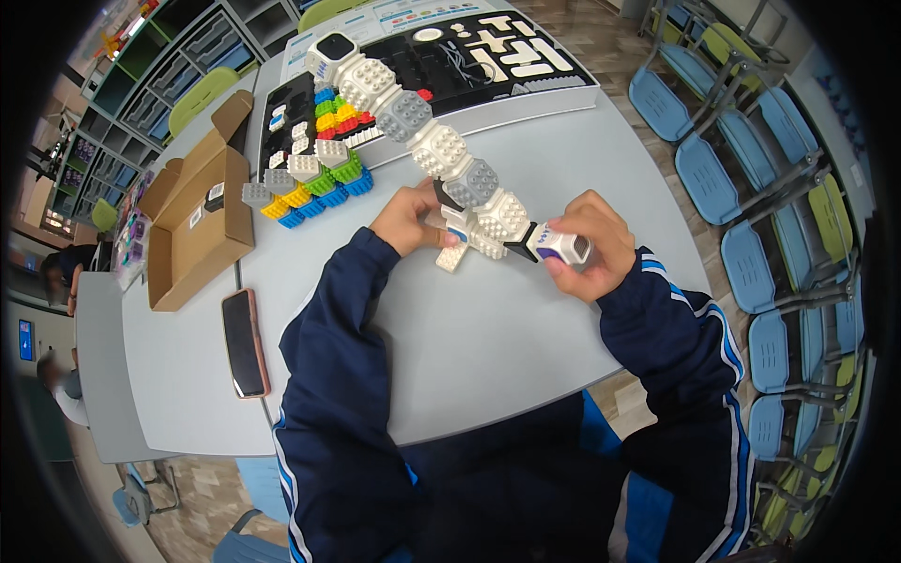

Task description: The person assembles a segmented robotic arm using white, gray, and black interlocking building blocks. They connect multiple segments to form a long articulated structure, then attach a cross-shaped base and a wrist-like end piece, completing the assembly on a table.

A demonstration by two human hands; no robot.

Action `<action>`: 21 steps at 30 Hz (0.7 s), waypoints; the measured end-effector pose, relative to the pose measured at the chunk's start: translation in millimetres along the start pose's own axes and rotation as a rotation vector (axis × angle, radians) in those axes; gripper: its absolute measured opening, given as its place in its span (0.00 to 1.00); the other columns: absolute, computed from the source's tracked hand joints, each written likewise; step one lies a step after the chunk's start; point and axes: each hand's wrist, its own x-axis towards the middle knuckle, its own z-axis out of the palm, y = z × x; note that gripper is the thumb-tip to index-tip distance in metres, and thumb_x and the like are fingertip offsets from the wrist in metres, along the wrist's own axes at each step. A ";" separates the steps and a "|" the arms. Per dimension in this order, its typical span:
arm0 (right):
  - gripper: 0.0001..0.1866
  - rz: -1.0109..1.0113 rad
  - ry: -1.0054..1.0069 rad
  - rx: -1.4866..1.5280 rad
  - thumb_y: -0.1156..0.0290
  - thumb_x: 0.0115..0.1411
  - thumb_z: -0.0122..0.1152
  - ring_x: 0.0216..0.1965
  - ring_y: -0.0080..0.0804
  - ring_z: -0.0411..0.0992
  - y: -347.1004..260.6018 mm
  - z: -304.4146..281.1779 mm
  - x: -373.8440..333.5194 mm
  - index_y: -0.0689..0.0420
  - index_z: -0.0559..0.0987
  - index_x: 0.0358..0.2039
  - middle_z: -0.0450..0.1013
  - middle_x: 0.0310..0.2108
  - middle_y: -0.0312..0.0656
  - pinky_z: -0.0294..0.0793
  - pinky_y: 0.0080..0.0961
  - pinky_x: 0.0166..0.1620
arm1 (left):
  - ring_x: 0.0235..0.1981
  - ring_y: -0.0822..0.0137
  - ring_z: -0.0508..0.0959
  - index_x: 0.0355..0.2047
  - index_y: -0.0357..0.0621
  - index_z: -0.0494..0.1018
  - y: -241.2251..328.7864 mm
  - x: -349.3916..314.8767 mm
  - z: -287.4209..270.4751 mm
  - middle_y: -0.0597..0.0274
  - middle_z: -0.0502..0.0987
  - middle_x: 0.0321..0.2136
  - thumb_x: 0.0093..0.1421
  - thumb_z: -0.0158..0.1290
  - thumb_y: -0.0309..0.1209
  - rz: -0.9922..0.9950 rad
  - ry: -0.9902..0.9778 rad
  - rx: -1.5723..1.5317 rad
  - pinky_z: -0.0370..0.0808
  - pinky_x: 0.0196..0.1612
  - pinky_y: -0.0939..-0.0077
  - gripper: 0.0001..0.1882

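Note:
A long chain of white and grey studded building blocks (438,152) runs from the back left of the table toward my hands. At its far end sits a white module with a dark square face (335,52). My right hand (608,251) is closed around a white end module (561,245) with a purple patch, beside a black wedge piece (523,242). My left hand (406,220) pinches a small white block (456,225) with a blue spot near the chain's lower part. A white studded piece (451,258) sticks out below the left fingers, which partly hide the joint.
Blue, green, yellow and grey studded blocks (310,188) stand behind my left hand. Past them lies a white-edged kit box (540,98) with black inserts and parts. An open cardboard box (192,235) and a phone (244,342) are at left. Stacked chairs (713,178) line the right.

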 end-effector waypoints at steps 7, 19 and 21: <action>0.23 0.293 0.126 0.234 0.73 0.52 0.64 0.36 0.27 0.70 -4.0 -8.0 -14.5 0.64 0.72 0.49 0.73 0.39 0.45 0.69 0.22 0.40 | 0.48 0.69 0.76 0.46 0.33 0.78 38.2 -20.9 13.0 0.59 0.81 0.43 0.45 0.68 0.22 0.069 0.023 -0.116 0.65 0.57 0.72 0.24; 0.17 0.663 0.269 0.583 0.68 0.61 0.53 0.34 0.24 0.72 1.2 -1.2 -11.5 0.61 0.70 0.49 0.71 0.38 0.42 0.74 0.23 0.35 | 0.39 0.69 0.81 0.45 0.29 0.78 81.9 -50.2 14.4 0.51 0.82 0.38 0.49 0.66 0.23 -0.151 0.136 -0.430 0.75 0.46 0.78 0.21; 0.16 0.713 0.277 0.594 0.68 0.62 0.52 0.32 0.25 0.72 4.6 2.5 -9.6 0.61 0.71 0.48 0.72 0.35 0.41 0.74 0.24 0.31 | 0.36 0.69 0.82 0.46 0.29 0.77 80.4 -50.2 16.3 0.50 0.82 0.39 0.50 0.65 0.23 -0.209 0.128 -0.491 0.76 0.45 0.77 0.22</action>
